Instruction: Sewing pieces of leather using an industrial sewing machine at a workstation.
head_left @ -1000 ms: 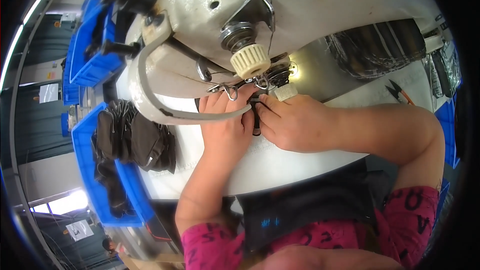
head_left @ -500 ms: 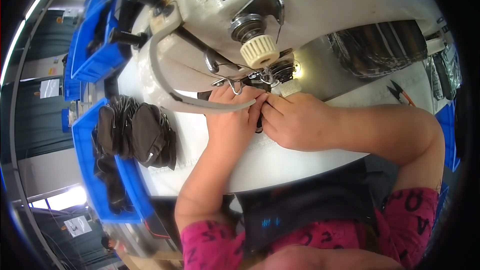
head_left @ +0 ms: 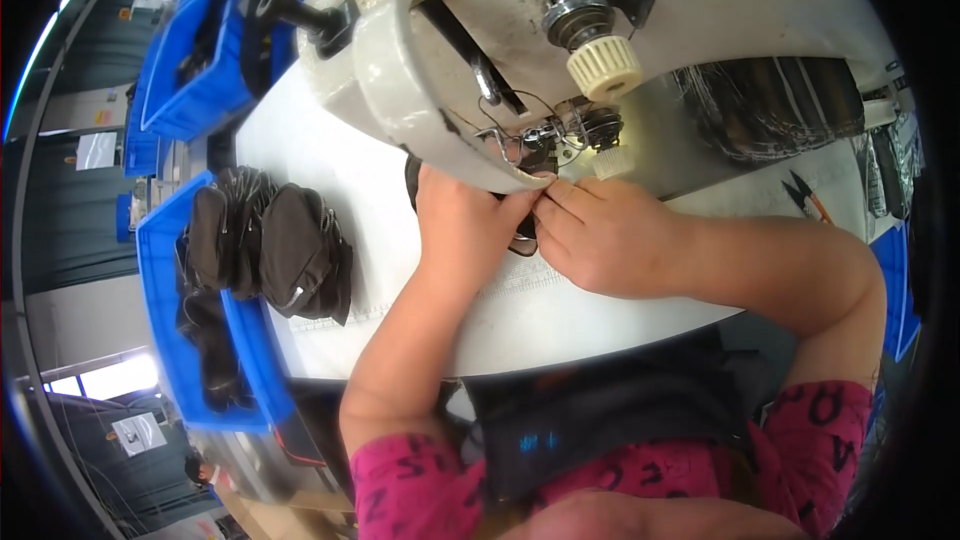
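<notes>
A small dark fabric piece (head_left: 524,240) lies on the white table beneath the head of a pale sewing machine (head_left: 700,0). My left hand (head_left: 460,225) is closed on its left side, with some fingers hidden behind the machine's curved pale arm (head_left: 410,100). From the right, my right hand (head_left: 605,240) pinches the same piece, its fingertips meeting the left thumb. Most of the piece is covered by my fingers. Just beyond the hands are a wire thread guide (head_left: 540,132) and a ribbed cream tension knob (head_left: 605,67).
Dark zippered pouches (head_left: 295,250) are heaped at the table's left, against a blue bin (head_left: 260,360). More dark fabric pieces (head_left: 770,105) are stacked at the far right, near orange-handled snips (head_left: 808,198). Another blue bin (head_left: 205,90) stands far left.
The machine head now appears farther right and larger in the picture. Both hands stay close together on the dark piece, nearly where they were.
</notes>
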Motion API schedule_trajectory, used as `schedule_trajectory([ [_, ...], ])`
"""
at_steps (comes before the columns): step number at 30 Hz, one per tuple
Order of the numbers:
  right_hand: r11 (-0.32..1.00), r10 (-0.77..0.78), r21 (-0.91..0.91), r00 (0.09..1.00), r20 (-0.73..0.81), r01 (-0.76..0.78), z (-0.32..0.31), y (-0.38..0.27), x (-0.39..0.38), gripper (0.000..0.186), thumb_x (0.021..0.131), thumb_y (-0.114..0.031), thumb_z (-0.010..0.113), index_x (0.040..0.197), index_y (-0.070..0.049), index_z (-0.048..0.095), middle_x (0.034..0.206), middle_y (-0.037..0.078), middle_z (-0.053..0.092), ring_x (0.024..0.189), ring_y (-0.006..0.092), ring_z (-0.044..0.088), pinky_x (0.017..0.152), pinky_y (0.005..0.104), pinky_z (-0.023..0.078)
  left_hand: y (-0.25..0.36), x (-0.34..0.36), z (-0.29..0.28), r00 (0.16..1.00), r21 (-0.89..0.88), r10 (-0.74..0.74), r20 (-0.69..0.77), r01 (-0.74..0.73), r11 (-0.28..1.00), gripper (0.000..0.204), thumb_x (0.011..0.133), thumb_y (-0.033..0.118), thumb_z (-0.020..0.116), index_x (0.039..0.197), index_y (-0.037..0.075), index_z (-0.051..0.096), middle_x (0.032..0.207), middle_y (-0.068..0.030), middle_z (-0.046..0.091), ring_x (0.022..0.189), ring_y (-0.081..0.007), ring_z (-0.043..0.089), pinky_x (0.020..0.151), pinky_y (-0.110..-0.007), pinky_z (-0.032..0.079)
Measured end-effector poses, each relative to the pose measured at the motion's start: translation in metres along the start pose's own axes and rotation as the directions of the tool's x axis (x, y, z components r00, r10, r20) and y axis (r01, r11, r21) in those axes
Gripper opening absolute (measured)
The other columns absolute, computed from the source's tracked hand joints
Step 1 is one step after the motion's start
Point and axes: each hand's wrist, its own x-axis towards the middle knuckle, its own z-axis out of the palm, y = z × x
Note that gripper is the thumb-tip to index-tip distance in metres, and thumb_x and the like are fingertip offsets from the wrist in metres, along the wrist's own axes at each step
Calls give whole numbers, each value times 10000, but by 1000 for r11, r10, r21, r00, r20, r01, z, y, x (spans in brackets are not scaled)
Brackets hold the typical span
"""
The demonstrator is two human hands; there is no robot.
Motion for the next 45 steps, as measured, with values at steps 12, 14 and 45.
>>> schedule_trajectory([
  [12,996,21,82,996,81,-28,-5,-1,-1,210,733,-145,641,869,6,692,1024,194,719,1008,322,706,779,369,558,-4,1,8,951,289,287,-112,-245,925,191,724,112,837,883,155,741,798,14,670,761,-240,624,679,-418,361],
  [14,995,16,92,996,92,-24,-6,-2,0,212,731,-146,642,870,6,693,1023,195,719,1004,322,707,779,369,559,-7,-2,6,945,263,327,-16,-312,913,238,685,111,839,896,140,733,834,24,664,796,-249,633,676,-416,387],
  [45,999,22,23,998,55,-24,-7,8,2,98,750,-176,672,791,-87,664,809,73,630,794,221,623,671,320,504,-9,-1,7,975,76,215,60,-220,973,226,757,13,779,974,58,737,1082,-40,761,947,-289,695,782,-406,522],
])
